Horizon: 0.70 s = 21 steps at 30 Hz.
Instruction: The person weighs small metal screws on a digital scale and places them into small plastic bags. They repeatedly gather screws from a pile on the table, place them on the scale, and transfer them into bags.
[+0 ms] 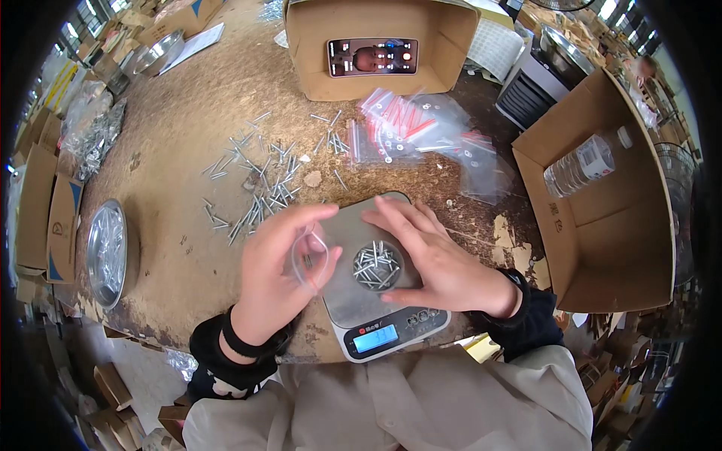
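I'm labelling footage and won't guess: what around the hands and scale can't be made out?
Head view:
The count of thin silver metal fasteners in the small round cup: they overlap.
Contents of the clear plastic bag in the left hand: blurred.
Blue display on the flat grey scale: reading too small, faint.
Right hand: whether it touches the cup; gap too small.

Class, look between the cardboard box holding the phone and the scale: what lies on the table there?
The head view shows clear plastic bags lying there, with a few loose nails at their left.
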Each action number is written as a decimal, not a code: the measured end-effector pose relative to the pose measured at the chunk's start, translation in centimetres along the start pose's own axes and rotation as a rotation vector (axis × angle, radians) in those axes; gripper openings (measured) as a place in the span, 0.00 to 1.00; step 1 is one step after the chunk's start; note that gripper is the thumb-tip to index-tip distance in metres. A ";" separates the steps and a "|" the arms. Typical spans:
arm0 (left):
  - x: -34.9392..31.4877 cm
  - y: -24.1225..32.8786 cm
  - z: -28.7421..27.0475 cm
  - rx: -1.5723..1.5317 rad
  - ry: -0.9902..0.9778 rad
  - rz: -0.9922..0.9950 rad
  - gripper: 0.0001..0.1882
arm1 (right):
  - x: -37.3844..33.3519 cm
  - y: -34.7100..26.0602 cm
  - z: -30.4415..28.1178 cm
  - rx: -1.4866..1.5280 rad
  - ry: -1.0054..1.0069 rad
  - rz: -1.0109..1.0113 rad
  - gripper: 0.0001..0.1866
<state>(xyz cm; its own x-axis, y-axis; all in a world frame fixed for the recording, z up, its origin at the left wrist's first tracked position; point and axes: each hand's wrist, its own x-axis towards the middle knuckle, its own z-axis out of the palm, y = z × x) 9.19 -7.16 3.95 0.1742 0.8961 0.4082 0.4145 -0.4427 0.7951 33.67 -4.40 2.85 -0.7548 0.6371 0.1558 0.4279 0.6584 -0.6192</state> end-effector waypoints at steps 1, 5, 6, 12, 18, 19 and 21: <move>0.2 0.0 -0.2 0.070 -0.021 0.005 0.24 | 0.4 -0.3 -0.1 -0.001 0.020 0.006 0.59; 0.8 -0.9 -0.1 0.359 -0.124 0.159 0.24 | 0.9 -0.5 -0.7 0.050 0.089 0.023 0.57; 0.5 -1.1 0.3 0.362 -0.161 0.166 0.24 | 0.8 -0.4 -0.8 0.146 0.136 -0.005 0.56; -0.3 1.7 3.2 -0.210 -0.470 -0.246 0.24 | 0.1 -1.3 -1.4 0.106 0.374 -0.316 0.47; -0.4 1.4 4.7 -0.527 -0.413 -0.217 0.28 | 0.0 -1.9 -1.0 0.123 0.362 -0.269 0.44; -0.3 1.5 4.6 -0.561 -0.432 -0.217 0.29 | 0.1 -1.9 -1.0 0.129 0.354 -0.248 0.43; -0.2 1.0 4.4 -0.474 -0.493 -0.210 0.29 | 0.2 -1.6 -0.7 0.132 0.334 -0.221 0.44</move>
<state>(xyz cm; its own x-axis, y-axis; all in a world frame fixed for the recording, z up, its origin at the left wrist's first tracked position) 13.44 -7.67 2.67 0.5633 0.8238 0.0633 0.0708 -0.1244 0.9897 33.17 -5.04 4.47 -0.6095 0.5956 0.5232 0.1899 0.7505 -0.6330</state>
